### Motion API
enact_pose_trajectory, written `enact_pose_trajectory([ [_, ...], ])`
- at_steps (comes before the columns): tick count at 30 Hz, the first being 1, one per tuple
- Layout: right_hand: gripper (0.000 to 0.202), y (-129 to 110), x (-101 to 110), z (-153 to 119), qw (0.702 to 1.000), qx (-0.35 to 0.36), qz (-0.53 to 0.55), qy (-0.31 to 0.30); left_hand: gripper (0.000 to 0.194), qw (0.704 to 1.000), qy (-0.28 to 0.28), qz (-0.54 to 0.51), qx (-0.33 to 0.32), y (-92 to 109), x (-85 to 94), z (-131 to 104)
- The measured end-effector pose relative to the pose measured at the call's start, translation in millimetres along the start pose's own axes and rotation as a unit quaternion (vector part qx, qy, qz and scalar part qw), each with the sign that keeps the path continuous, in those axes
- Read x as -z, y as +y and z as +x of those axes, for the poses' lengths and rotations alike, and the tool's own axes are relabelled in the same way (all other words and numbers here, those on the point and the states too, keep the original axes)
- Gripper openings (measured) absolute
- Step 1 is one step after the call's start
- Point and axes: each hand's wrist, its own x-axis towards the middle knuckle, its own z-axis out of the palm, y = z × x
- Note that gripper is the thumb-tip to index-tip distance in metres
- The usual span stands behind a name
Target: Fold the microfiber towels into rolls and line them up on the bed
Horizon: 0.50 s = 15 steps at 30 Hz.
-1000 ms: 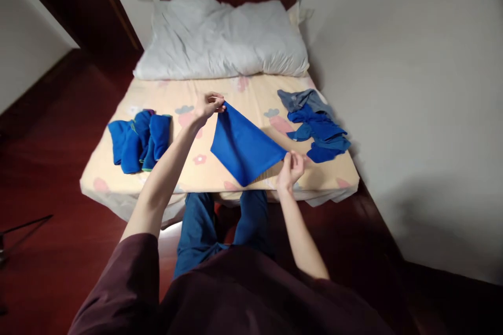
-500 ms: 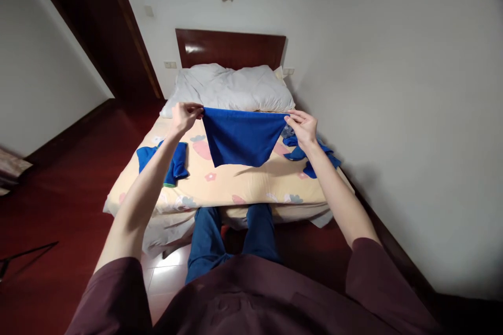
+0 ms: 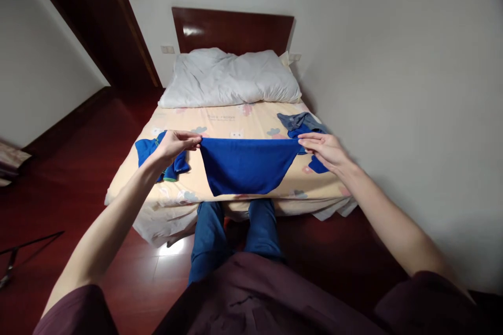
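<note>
A plain blue cloth (image 3: 249,166) hangs stretched between my two hands, over the front part of the bed. My left hand (image 3: 176,145) pinches its upper left corner. The upper right corner is pinched by my right hand (image 3: 324,151). Its top edge is nearly straight, and the lower edge hangs near the front edge of the mattress. Behind my left hand lies a folded blue cloth with green edging (image 3: 181,163), partly covered by my wrist. Beyond my right hand sits a crumpled pile of blue and grey cloths (image 3: 301,123).
The bed's patterned sheet (image 3: 220,119) is pale yellow. A white quilt (image 3: 231,78) lies bunched below the dark wooden headboard (image 3: 236,31). A wall (image 3: 412,89) runs along the right side. On the red floor at the left stands a thin black stand (image 3: 15,251).
Both hands have come lower and nearer, and moved farther apart, drawing the blue cloth wider. The view has tipped downward, showing more of the sheet and the pile at right.
</note>
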Motion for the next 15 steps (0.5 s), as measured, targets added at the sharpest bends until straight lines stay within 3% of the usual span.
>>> enact_pose_trajectory([
  [5,0.043,19.8,-31.1,71.2,0.998,-0.056,0.008,-0.01,0.04,0.995,0.054,-0.045,0.065,-30.1,-11.0,64.8],
  [8,0.037,34.8,-51.1,121.0,0.999,-0.044,0.003,0.011,0.032,0.991,0.094,-0.063,0.07,-41.2,-15.7,105.4],
  [12,0.039,53.3,-62.0,170.7,0.998,0.056,-0.008,0.033,0.031,0.99,0.131,-0.045,-0.017,-45.7,-11.7,142.6],
  [15,0.041,75.5,-62.0,183.0,0.989,0.14,-0.015,0.044,0.037,0.982,0.15,-0.016,-0.11,-58.9,-7.8,149.8],
])
